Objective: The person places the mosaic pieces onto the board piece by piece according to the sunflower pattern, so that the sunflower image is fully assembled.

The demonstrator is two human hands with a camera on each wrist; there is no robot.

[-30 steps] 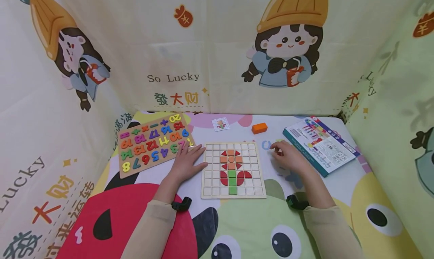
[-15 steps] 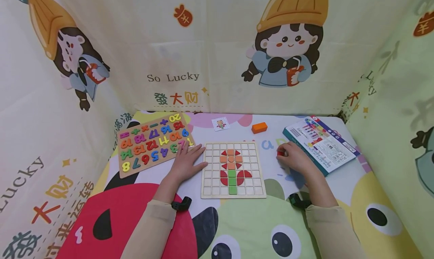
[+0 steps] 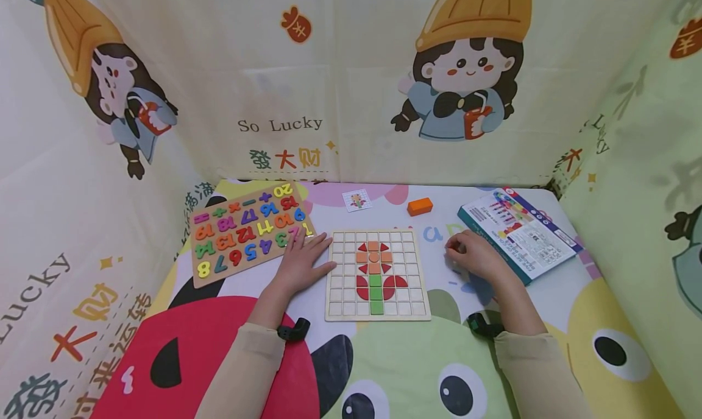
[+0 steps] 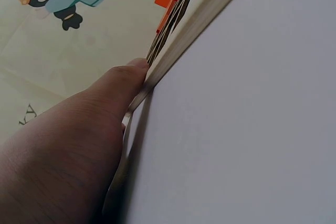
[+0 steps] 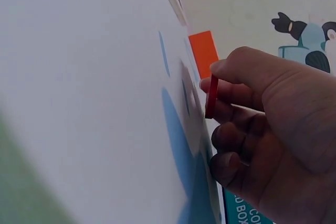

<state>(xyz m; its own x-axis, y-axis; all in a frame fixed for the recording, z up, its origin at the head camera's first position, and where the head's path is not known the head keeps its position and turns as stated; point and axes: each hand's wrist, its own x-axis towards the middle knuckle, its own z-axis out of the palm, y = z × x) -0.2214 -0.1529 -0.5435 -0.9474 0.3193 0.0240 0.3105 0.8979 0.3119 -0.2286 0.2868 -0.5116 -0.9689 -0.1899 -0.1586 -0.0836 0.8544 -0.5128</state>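
A wooden grid board [image 3: 406, 306] lies in the middle of the table with a flower of orange, red and green flat pieces set in it. My left hand [image 3: 300, 268] rests with spread fingers at the board's left edge, the thumb on its rim in the left wrist view. Its other fingertips reach the number puzzle board [image 3: 219, 276]. To the right of the grid board, my right hand [image 3: 473, 254] pinches a small flat red piece [image 5: 211, 98] between thumb and fingers, just above the tabletop. In the head view that piece is hidden by the fingers.
Behind the grid board lie a small card [image 3: 358, 201] printed with a flower pattern and an orange block [image 3: 419, 207]. A flat teal-edged box [image 3: 521, 233] sits right beside my right hand. Printed cloth walls [image 3: 351, 90] enclose the table.
My right hand has shifted slightly right and toward the box, then held nearly still. The red piece showed at its fingertips half a second ago. My left hand has stayed put.
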